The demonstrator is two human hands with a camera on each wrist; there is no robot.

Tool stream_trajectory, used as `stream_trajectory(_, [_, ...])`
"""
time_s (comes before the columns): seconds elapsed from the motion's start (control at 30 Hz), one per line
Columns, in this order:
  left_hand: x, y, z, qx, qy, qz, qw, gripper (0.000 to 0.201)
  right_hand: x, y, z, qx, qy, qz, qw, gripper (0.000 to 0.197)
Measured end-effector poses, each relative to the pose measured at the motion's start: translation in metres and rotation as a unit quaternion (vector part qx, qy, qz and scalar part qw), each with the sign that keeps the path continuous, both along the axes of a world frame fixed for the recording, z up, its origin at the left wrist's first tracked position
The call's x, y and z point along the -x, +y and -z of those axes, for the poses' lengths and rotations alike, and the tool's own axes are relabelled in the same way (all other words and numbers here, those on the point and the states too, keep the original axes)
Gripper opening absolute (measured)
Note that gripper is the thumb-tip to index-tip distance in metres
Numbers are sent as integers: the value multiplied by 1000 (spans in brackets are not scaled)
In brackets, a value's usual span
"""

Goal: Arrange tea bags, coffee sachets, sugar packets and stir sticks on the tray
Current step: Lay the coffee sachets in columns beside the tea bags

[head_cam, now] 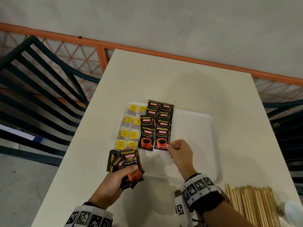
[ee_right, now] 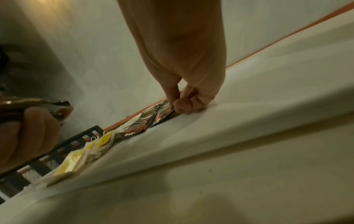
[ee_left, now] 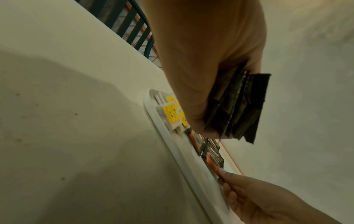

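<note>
A white tray lies on the table. Its left side holds two columns of tea bags with yellow tags, then two columns of black coffee sachets overlapping. My right hand pinches the lower right corner of the nearest sachet in the right column; the pinch also shows in the right wrist view. My left hand grips a bunch of coffee sachets above the table, just in front of the tray's near left corner. The same bunch shows in the left wrist view.
A pile of wooden stir sticks lies at the table's near right, beside a white rounded object. The tray's right half is bare. Dark slatted chairs stand left and right of the table; an orange railing runs behind.
</note>
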State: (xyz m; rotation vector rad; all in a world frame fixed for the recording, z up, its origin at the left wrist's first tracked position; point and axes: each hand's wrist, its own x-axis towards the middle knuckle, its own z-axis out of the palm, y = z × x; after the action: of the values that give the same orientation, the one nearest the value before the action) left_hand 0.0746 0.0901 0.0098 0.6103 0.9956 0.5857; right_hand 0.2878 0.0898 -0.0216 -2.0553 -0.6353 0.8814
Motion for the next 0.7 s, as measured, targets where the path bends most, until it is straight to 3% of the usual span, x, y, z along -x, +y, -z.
stream_trajectory(0.13, [-4,1,-2,-15,-4,-1,1000,26,3,0,1,-16,-32,5,999,21])
stream_trajectory(0.27, [-6,2,-2,3,-29,-8,1000,41,13,-2,-14,-61,-57,-40,996,13])
stream_trajectory(0.37, [-6,2,-3,16,-31,-3,999,46,30,-10,-34,-40,16,-200,979,13])
stream_trajectory(0.47, [-7,3,-9,9,-50,4,999,33,43,-20,-45,-10,173,-321,931,6])
stream_trajectory(0.6, [-6,1,-16,7,-81,27,996,31,47,-24,-39,-34,206,-309,928,20])
stream_trajectory(0.7, [-1,3,-6,25,-72,2,997,53,48,-24,-35,-33,216,-278,935,16])
